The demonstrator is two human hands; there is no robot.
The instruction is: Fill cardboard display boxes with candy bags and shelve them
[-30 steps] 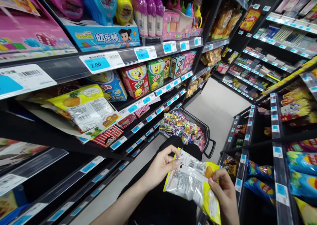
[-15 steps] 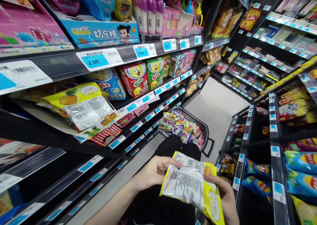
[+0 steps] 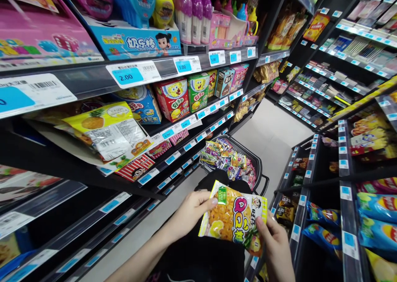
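A yellow bag of gummy candy (image 3: pixel 228 216), printed with pineapple and large "QQ" lettering, is held up over my lap with its colourful front facing me. My left hand (image 3: pixel 198 205) pinches its left end, thumb on the front. At the right end, my right hand (image 3: pixel 273 236) grips it with the thumb on the front and the fingers behind. On the shelf at left, similar yellow pineapple bags (image 3: pixel 107 127) lie in an open display carton (image 3: pixel 71 149), the top one back side up.
A dark basket (image 3: pixel 263 172) full of candy bags stands on the floor beyond my knees. Shelves with price tags line both sides. Small snack boxes (image 3: pixel 172 98) stand at left; blue chip bags (image 3: pixel 322 209) lie at right. Pale floor (image 3: pixel 273 120) runs between the shelves.
The candy bag has been turned over, from its white printed back to its front. Both hands have shifted their grip on its ends. The view has moved slightly.
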